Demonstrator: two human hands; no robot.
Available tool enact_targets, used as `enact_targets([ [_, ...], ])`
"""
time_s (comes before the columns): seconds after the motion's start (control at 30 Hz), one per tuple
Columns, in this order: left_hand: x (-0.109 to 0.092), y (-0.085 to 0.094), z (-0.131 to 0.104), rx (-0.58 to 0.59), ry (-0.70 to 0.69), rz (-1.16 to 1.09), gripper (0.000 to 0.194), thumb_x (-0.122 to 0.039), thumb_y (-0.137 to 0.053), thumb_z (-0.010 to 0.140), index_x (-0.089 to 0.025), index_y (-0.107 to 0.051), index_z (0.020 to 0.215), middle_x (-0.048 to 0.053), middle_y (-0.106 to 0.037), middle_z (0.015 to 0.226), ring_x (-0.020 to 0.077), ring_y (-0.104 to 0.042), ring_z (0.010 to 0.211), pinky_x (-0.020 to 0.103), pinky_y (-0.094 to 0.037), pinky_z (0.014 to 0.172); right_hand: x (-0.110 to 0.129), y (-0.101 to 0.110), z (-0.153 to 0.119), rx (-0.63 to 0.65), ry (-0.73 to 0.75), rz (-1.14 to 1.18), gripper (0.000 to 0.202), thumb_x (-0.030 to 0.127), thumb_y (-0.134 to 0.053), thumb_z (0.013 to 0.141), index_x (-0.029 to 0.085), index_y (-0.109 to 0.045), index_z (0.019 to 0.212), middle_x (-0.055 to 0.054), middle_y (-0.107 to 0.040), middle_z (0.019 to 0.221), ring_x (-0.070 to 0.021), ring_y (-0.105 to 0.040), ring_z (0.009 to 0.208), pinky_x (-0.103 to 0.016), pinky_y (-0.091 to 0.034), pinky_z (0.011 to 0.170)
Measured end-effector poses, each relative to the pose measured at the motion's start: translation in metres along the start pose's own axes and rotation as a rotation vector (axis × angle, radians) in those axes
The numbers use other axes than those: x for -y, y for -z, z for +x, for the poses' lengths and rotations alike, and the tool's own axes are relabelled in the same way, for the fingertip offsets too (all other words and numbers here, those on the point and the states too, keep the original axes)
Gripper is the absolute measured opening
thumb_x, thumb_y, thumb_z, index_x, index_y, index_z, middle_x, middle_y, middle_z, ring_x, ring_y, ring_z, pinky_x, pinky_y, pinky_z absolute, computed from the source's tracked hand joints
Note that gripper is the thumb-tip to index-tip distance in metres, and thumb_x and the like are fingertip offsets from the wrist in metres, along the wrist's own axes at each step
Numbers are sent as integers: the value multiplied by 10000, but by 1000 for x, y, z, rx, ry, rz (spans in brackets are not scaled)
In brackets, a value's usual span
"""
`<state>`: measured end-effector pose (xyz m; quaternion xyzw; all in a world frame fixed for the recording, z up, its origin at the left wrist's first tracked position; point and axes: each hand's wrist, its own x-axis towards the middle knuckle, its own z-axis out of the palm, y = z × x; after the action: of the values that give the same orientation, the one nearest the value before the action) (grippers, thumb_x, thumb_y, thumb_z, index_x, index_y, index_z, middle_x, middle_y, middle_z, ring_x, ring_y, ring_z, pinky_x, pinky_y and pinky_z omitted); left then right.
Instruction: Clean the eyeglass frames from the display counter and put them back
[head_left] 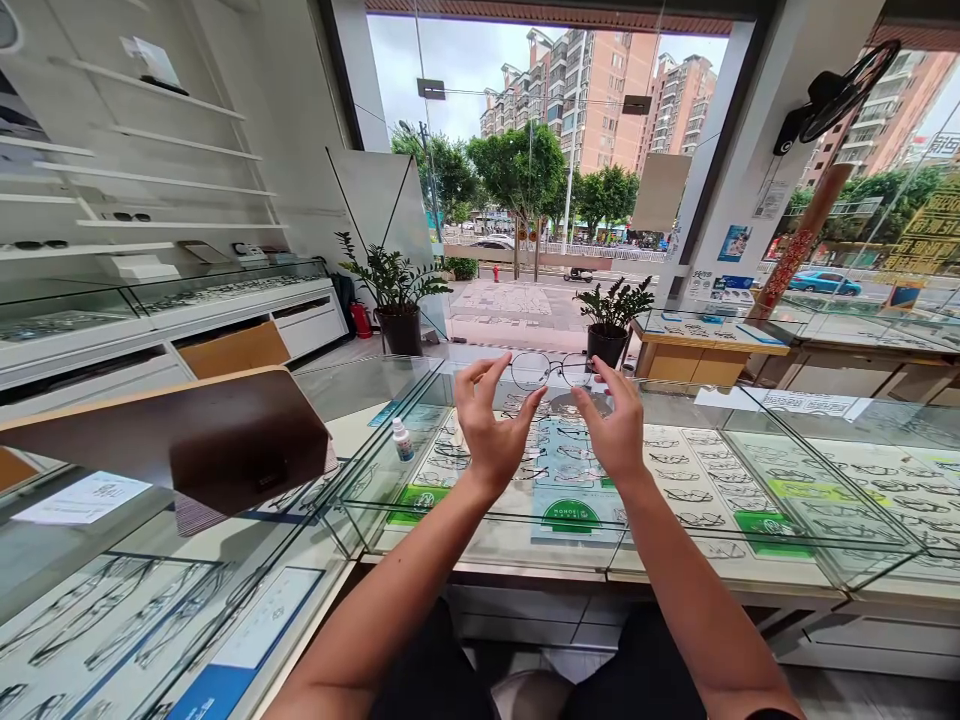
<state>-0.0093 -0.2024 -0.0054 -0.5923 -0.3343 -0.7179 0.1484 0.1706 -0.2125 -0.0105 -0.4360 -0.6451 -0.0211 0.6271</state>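
Observation:
A pair of thin-framed eyeglasses (555, 370) is held up in front of me, above the glass display case (487, 515). My left hand (491, 420) pinches its left side between thumb and fingers. On the other side, my right hand (613, 415) grips the right edge in the same way. Both lenses face me, and the street shows through them. Below my hands, rows of spectacle frames (688, 495) lie inside the case. To the left of my left hand, a small white bottle (403, 440) stands on the glass.
A dark brown panel (247, 450), perhaps a monitor's back, stands on the left counter. Potted plants (400, 300) stand beyond the case, before the glass front. A wall fan (832, 100) hangs at upper right. Shelves (157, 185) and a red fire extinguisher (361, 320) are at left.

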Motion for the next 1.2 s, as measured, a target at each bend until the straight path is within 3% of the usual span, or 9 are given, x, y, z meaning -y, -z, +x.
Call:
enact_targets([
  [0.13, 0, -1, 1, 37, 90, -24, 555, -460, -851, 867, -238, -691, 1349, 112, -641, 1231, 277, -625, 1195, 464, -522, 1068, -3, -2, 0, 11, -35, 39, 514, 465, -706, 993, 229, -644, 1445, -141, -723, 1330, -282, -693, 1113, -484, -564, 990],
  [0.37, 22, -11, -1, 277, 563, -381, 594, -441, -865, 840, -294, -680, 1385, 104, -670, 1363, 281, -642, 1273, 430, -512, 1062, 6, -2, 2, -110, 42, -82, 457, 438, -731, 975, 229, -652, 1373, -132, -691, 1248, -294, -663, 1116, -507, -562, 994],
  [0.53, 31, -18, -6, 286, 689, -495, 614, -412, -893, 802, -284, -701, 1370, 116, -689, 1370, 293, -634, 1317, 440, -499, 1093, 12, -2, 2, -139, 92, -107, 443, 428, -718, 983, 240, -644, 1376, -133, -673, 1244, -310, -642, 1166, -534, -561, 1018],
  [0.73, 31, -18, -9, 267, 630, -472, 609, -426, -885, 817, -285, -693, 1376, 113, -689, 1341, 283, -653, 1279, 437, -523, 1076, 9, -2, 0, -137, 44, -9, 463, 440, -746, 952, 246, -663, 1364, -131, -680, 1282, -312, -633, 1216, -538, -553, 1031],
  [0.97, 31, -7, -23, 168, 287, -274, 586, -478, -854, 855, -265, -671, 1370, 113, -644, 1339, 275, -628, 1279, 439, -549, 1066, -8, 1, -11, -112, -340, 433, 417, 505, -679, 976, 200, -760, 1248, -139, -748, 1336, -294, -691, 1251, -476, -558, 1049],
  [1.2, 29, -2, -32, 230, 289, -285, 584, -428, -854, 866, -273, -661, 1395, 110, -635, 1357, 269, -618, 1298, 455, -516, 1116, -8, -2, -21, -108, -546, 577, 428, 550, -758, 903, 197, -825, 1137, -134, -816, 1233, -314, -746, 1185, -471, -576, 1006],
])
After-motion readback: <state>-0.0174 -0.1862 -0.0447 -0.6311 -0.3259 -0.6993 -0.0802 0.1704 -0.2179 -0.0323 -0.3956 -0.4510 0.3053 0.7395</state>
